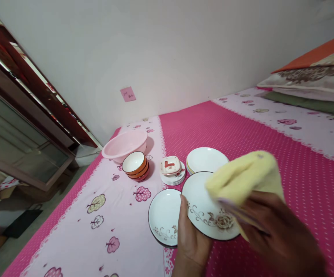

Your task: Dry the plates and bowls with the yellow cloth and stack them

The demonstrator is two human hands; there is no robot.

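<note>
My left hand (pixel 190 240) holds a white plate (pixel 197 196) with a dark rim and a brown flower pattern, thumb over its left edge and fingers beneath. A yellow cloth (pixel 250 173) is gripped in my right hand (pixel 276 231), over the right part of that plate; both are blurred by motion. Left of my left hand, a similar flowered plate (pixel 163 211) lies on the bedspread, seemingly stacked on another. Behind the held plate stands a stack of white plates (pixel 207 158). Small saucers (pixel 174 179) are piled beside it, topped by a squarish dish (pixel 170 164).
Orange bowls (pixel 138 169) are stacked at left, in front of a pink basin (pixel 126 143). Everything rests on a pink patterned bedspread (pixel 120 215). Folded bedding (pixel 313 82) lies at far right. A wall (pixel 184 54) rises behind; a pink note (pixel 128 94) is stuck on it.
</note>
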